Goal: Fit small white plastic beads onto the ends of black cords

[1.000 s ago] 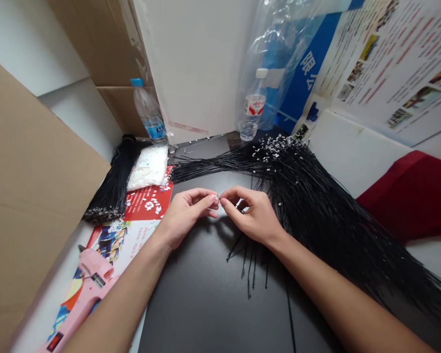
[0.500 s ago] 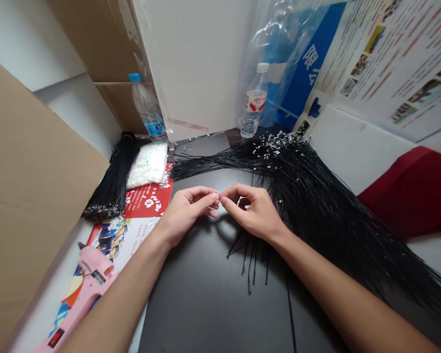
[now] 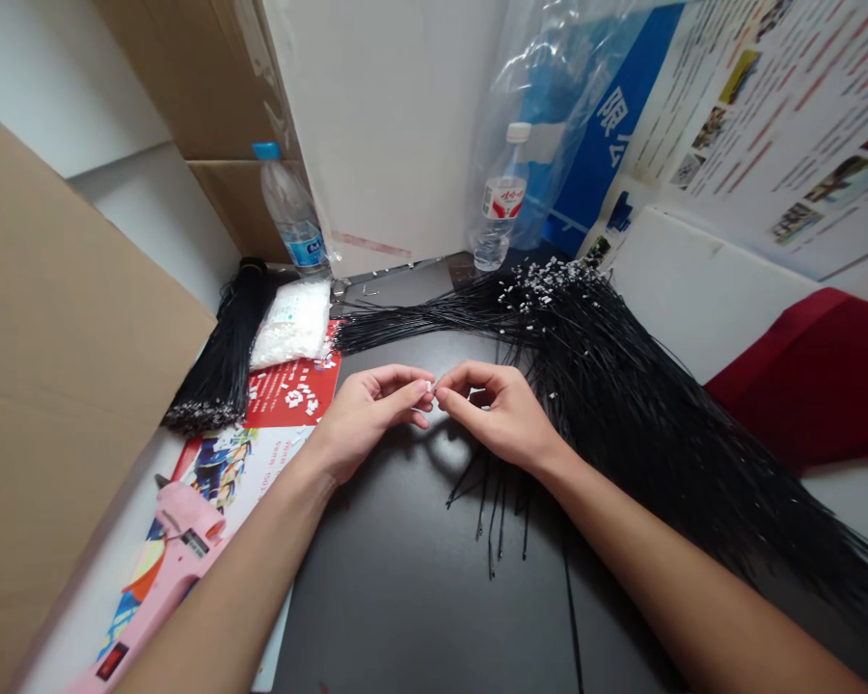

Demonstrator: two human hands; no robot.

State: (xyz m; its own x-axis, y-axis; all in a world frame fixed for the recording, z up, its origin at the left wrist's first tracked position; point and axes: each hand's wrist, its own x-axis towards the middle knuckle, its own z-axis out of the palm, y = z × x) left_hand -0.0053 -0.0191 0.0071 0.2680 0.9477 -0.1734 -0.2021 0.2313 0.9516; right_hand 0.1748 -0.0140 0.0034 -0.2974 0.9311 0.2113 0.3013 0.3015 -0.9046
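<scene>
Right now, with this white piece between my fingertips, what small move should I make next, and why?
Probably inspect the white piece pinched between your left hand and right hand before releasing: it's tiny, like the bits on the black cords.

View tipped slightly; water bottle (image 3: 501, 198) sits higher in frame; left hand (image 3: 372, 422), right hand (image 3: 498, 416) risen too (small shift only).

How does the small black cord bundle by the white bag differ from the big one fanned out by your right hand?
The small bundle is a narrow, tightly gathered sheaf, while the big bundle is far larger and spreads wide across the dark tabletop. The small bundle's tips bunch together at its near end; the big bundle's white-flecked ends spread out at its far side. Both are many thin black cords.
</scene>
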